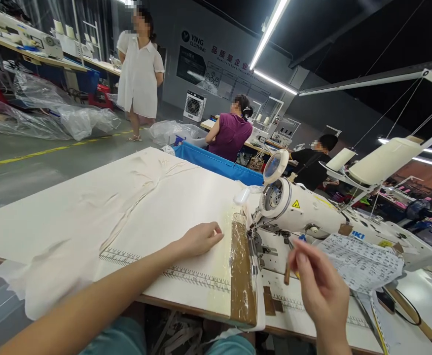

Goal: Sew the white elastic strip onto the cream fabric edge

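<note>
My left hand rests on the white sewing table, left of a brown taped strip. Its fingers are loosely bent, with a gap between thumb and forefinger and nothing visible between them. My right hand is raised in front of the sewing machine, its fingers drawn together and slightly blurred. A small brown piece shows at its fingertips; whether it is held I cannot tell. White fabric lies in folds over the left of the table and hangs past the front edge.
A ruler scale runs along the table front. A handwritten sheet lies against the machine at right. Thread cones stand behind it. A blue bin sits beyond the table. One person stands at far left; others sit at the back.
</note>
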The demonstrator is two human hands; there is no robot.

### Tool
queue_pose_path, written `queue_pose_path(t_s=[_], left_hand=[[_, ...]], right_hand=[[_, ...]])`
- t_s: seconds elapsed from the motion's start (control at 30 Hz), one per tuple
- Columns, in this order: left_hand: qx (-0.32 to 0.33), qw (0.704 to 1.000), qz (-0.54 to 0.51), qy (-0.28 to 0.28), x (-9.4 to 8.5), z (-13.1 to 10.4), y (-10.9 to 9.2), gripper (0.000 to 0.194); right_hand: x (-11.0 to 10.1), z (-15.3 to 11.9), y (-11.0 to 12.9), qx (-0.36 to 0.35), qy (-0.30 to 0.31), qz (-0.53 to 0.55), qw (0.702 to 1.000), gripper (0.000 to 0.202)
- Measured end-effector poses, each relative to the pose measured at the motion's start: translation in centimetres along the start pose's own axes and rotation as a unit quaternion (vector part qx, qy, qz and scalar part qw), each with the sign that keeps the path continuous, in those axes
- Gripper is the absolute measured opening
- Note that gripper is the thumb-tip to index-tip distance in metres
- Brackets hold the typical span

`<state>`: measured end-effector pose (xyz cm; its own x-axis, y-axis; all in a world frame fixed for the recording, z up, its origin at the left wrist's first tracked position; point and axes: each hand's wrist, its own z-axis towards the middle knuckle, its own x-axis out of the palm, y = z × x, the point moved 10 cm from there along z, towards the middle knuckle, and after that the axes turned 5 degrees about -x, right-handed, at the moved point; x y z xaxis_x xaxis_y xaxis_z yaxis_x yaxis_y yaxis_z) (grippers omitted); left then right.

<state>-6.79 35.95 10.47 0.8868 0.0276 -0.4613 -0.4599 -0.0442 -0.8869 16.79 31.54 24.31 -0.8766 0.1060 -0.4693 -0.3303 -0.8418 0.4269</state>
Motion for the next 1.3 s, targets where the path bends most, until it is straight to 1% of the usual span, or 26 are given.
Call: queue_pose_path(t_s=[0.07,0.1,0.13,0.17,0.2,0.27,0.33,0.4,0.43,0.5,0.6,0.67,0.7,0.77,0.83,0.9,0.97,1.03,1.07,1.1,1.13,1.17,1.2,1.23,1.27,1.3], left_hand=[[0.005,0.996,0.050,-0.068,-1.3,0.0,-0.2,0.029],[0.009,0.992,0.069,-0.108,-2.2,0.0,-0.4,0.033],[0.016,0.985,0.081,-0.150,-3.2,-0.1,-0.6,0.036],[0.027,0.976,0.093,-0.194,-4.3,-0.3,-0.9,0.039],[0.041,0.965,0.108,-0.236,-5.4,-0.6,-1.1,0.040],[0.063,0.941,0.135,-0.304,-7.2,-1.2,-1.4,0.042],[0.074,0.929,0.152,-0.329,-8.0,-1.6,-1.5,0.042],[0.092,0.928,0.157,-0.326,-7.9,-1.8,-1.8,0.040],[0.104,0.930,0.155,-0.318,-7.6,-1.8,-2.0,0.039],[0.129,0.936,0.143,-0.294,-6.7,-2.0,-2.4,0.037],[0.156,0.946,0.117,-0.260,-5.5,-2.1,-2.9,0.035],[0.162,0.952,0.099,-0.242,-4.8,-2.0,-2.9,0.034],[0.162,0.955,0.089,-0.232,-4.5,-2.0,-2.9,0.034],[0.159,0.962,0.074,-0.210,-3.8,-1.7,-2.7,0.034],[0.155,0.968,0.069,-0.188,-3.1,-1.4,-2.4,0.034],[0.161,0.967,0.082,-0.181,-2.7,-1.2,-2.3,0.034],[0.183,0.955,0.115,-0.202,-2.8,-1.3,-2.5,0.034],[0.196,0.939,0.137,-0.249,-3.5,-1.7,-2.7,0.034],[0.191,0.936,0.130,-0.267,-3.9,-1.7,-2.7,0.034],[0.175,0.941,0.109,-0.269,-4.1,-1.6,-2.6,0.035],[0.152,0.953,0.073,-0.250,-4.0,-1.2,-2.4,0.035],[0.121,0.970,0.025,-0.209,-3.3,-0.5,-2.3,0.036],[0.083,0.985,-0.030,-0.150,-2.0,0.2,-2.2,0.038],[0.039,0.992,-0.088,-0.080,-0.3,0.9,-2.3,0.041],[-0.003,0.989,-0.146,-0.012,1.6,1.4,-2.6,0.046],[-0.041,0.977,-0.202,0.046,3.5,1.6,-3.1,0.050]], right_hand=[[1.5,5.5,3.9,-0.127,0.030,-0.108,0.986,0.022],[2.7,8.2,5.0,-0.175,0.046,-0.160,0.970,0.025],[4.0,10.9,5.3,-0.212,0.054,-0.215,0.952,0.028],[5.6,13.5,5.0,-0.237,0.076,-0.273,0.929,0.031],[7.1,16.1,4.0,-0.242,0.094,-0.327,0.909,0.032],[9.6,20.7,0.7,-0.205,0.144,-0.428,0.868,0.030],[10.8,23.8,-1.6,-0.177,0.164,-0.458,0.856,0.021],[11.2,25.0,-2.5,-0.162,0.176,-0.475,0.847,0.023],[11.1,24.8,-2.3,-0.162,0.178,-0.482,0.843,0.026],[10.5,23.0,-0.6,-0.179,0.174,-0.492,0.834,0.030],[8.8,17.5,2.9,-0.224,0.166,-0.487,0.828,0.032],[7.6,13.4,4.9,-0.273,0.160,-0.449,0.836,0.028],[7.2,11.5,5.4,-0.292,0.165,-0.422,0.842,0.023],[6.6,9.1,5.8,-0.315,0.166,-0.398,0.845,0.024],[6.3,8.4,5.2,-0.302,0.177,-0.379,0.857,0.028],[6.0,8.5,4.6,-0.280,0.185,-0.345,0.877,0.028],[5.2,8.6,4.6,-0.271,0.174,-0.308,0.895,0.028],[4.1,8.2,4.6,-0.270,0.147,-0.284,0.908,0.027],[3.5,7.7,4.5,-0.267,0.134,-0.278,0.913,0.026],[2.9,7.2,4.3,-0.263,0.126,-0.275,0.916,0.026],[2.5,6.6,4.0,-0.259,0.121,-0.273,0.919,0.025],[2.1,6.0,3.7,-0.256,0.118,-0.271,0.920,0.025],[1.8,5.4,3.4,-0.254,0.115,-0.269,0.922,0.025],[1.5,5.0,3.1,-0.251,0.112,-0.267,0.924,0.025],[1.2,4.8,2.8,-0.246,0.107,-0.266,0.926,0.025],[0.8,4.6,2.6,-0.241,0.101,-0.265,0.928,0.024]])
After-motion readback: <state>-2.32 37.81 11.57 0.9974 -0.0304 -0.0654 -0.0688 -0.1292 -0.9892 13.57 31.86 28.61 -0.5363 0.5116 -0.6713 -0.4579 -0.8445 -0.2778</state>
